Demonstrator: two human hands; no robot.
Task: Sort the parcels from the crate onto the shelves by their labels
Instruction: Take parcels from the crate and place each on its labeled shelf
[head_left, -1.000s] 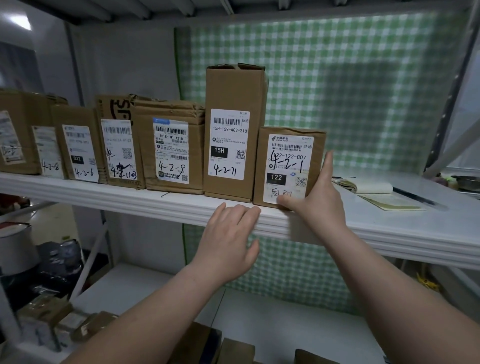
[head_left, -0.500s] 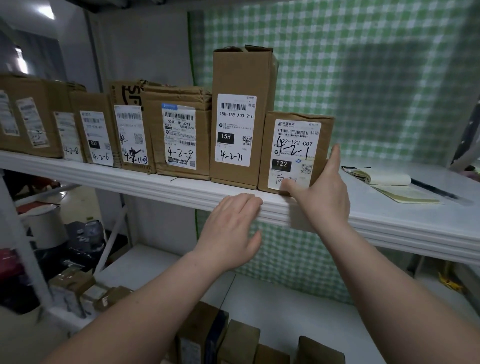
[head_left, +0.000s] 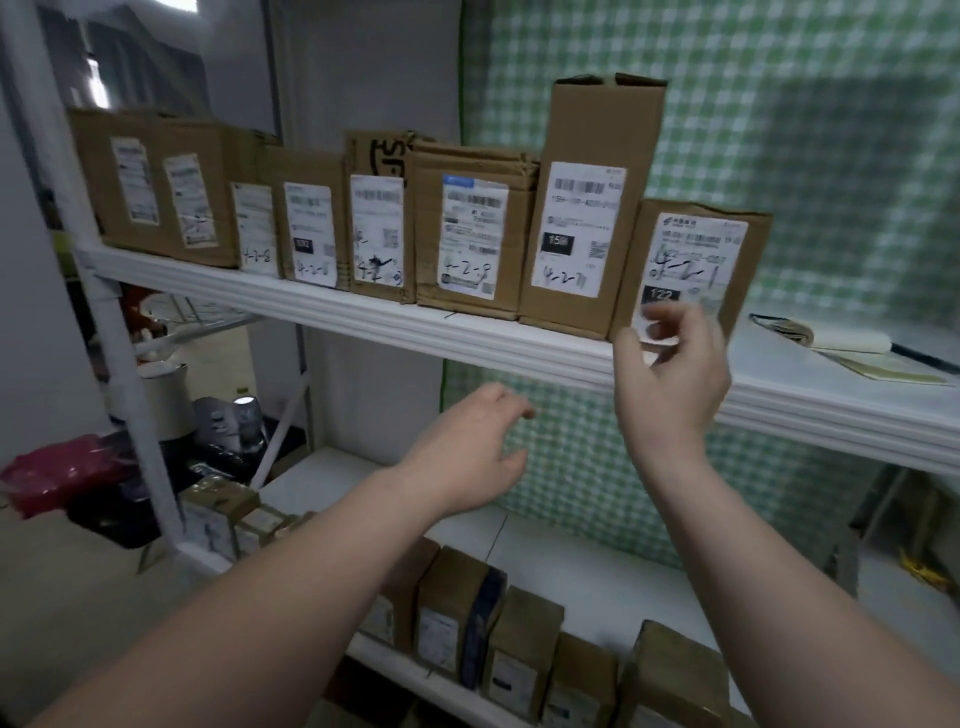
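Several labelled parcels (head_left: 470, 234) line the white upper shelf (head_left: 415, 325) before green checked cloth (head_left: 810, 104). Our right hand (head_left: 670, 384) hovers loosely curled, empty, at that shelf's rightmost parcel (head_left: 698, 244); our left hand (head_left: 462, 457), slack and empty, below it.

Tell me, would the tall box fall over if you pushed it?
Probably not sideways: the tall box stands between the crumpled parcel and the 122 parcel. Pushed near its top, it might tip backward, being narrow. Its straight edges suggest stiff cardboard.
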